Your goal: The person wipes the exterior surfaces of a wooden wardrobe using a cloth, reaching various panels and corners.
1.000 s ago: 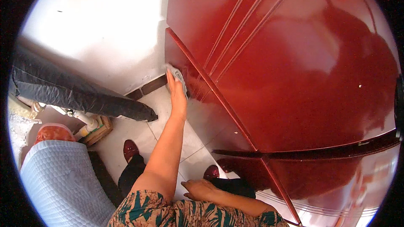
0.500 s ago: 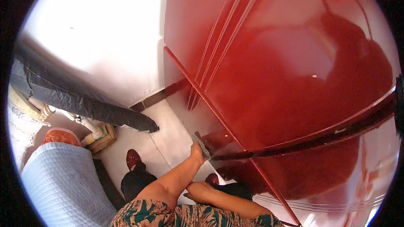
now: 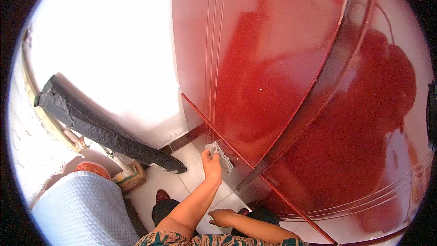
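The left hand [image 3: 211, 166] is closed around a small grey cloth [image 3: 220, 153] and presses it against the low part of the glossy red cabinet [image 3: 282, 86], close to its left edge where the red front meets the darker side face. One second ago the same hand was stretched far out with the arm nearly straight, and the cloth touched the slanted red moulding at about the same edge; half a second ago it was pulled back closer to the body, near the dark horizontal strip. Now it is pushed forward once more, so the cloth goes back and forth along this lower edge, and I judge that the wiping of this part of the cabinet is in the middle, not at its end. The view also turns upward between the pictures, and more of the tall door with its thin vertical grooves is seen now. The right hand [image 3: 223, 217] rests low, near the knee, with the fingers loosely bent and nothing in it; it stays almost in the same place in all three pictures. At the left, a dark folded garment [image 3: 104, 130] hangs over a rail before the white wall [image 3: 114, 41], and a pale blue quilted cover [image 3: 82, 209] lies below it, next to the white floor tiles [image 3: 191, 177].
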Tool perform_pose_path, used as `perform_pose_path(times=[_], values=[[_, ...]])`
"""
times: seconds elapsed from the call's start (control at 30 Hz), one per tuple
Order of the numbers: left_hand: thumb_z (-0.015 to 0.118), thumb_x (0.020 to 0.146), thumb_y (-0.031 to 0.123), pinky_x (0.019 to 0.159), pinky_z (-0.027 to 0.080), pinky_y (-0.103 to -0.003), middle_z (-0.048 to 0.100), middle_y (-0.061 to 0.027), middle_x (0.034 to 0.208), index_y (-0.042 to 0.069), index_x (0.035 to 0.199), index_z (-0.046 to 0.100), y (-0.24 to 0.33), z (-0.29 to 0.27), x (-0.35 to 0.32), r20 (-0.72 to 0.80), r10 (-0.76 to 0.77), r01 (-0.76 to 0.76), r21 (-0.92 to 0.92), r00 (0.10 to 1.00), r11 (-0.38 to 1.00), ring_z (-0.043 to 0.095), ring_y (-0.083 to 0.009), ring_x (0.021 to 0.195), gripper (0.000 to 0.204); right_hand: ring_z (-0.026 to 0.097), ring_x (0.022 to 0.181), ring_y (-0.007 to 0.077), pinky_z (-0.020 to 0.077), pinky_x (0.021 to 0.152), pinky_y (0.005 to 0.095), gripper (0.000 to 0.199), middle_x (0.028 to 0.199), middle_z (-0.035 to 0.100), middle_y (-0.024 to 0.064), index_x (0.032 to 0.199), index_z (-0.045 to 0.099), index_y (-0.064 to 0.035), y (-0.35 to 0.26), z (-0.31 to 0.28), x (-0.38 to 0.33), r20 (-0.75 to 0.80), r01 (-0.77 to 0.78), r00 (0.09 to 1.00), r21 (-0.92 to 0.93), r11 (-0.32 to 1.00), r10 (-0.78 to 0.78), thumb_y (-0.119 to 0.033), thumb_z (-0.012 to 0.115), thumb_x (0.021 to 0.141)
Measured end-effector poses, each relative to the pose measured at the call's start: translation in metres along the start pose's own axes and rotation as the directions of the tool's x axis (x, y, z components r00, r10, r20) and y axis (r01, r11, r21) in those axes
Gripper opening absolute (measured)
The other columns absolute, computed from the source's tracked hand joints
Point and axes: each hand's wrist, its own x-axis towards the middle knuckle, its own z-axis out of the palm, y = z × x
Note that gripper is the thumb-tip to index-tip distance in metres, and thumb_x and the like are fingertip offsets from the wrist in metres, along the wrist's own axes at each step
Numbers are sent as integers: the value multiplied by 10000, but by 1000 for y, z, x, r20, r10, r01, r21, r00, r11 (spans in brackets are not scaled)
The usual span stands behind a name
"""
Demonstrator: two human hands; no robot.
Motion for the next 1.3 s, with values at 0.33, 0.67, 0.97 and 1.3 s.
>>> perform_pose_path(times=[0.33, 0.67, 0.97, 1.3], values=[[449, 949, 90, 955, 375, -315, 389, -107, 1367, 45, 1210, 402, 87, 28, -42, 133, 729, -712, -157, 672, 685, 471, -167, 1073, 268, 580, 1035, 386, 466, 860, 498, 437, 1080, 608, 222, 1156, 509, 1, 12, 4, 2, -23, 16, 1000, 18, 1000, -15, -355, 527, 903], [476, 903, 180, 1108, 74, -554, 58, -343, 1487, 12, 1323, 318, 87, 58, -67, 539, 839, -997, 31, 72, 66, 81, -484, 1390, 479, 592, 996, 393, 473, 834, 507, 409, 1020, 617, 229, 1107, 521, 9, 9, 8, 2, -115, 43, 993, 30, 999, -39, -343, 537, 898], [322, 984, 250, 1144, 83, -426, 76, -213, 1528, 8, 1455, 126, 160, 54, 50, 306, 786, -842, 137, 537, 521, 83, -337, 1420, 565, 589, 1006, 391, 478, 826, 509, 374, 1027, 619, 224, 1080, 528, 3, -8, 7, -8, -115, 115, 987, 9, 993, -113, -326, 528, 902], [319, 979, 378, 1120, 199, -409, 185, -125, 1514, 172, 1495, 38, 205, 42, 92, 247, 444, -439, -75, 862, 895, 219, -283, 1385, 622, 581, 1003, 400, 464, 834, 514, 386, 1011, 613, 228, 1071, 506, 18, 0, 11, 1, -59, 152, 987, 17, 988, -151, -332, 516, 909]])
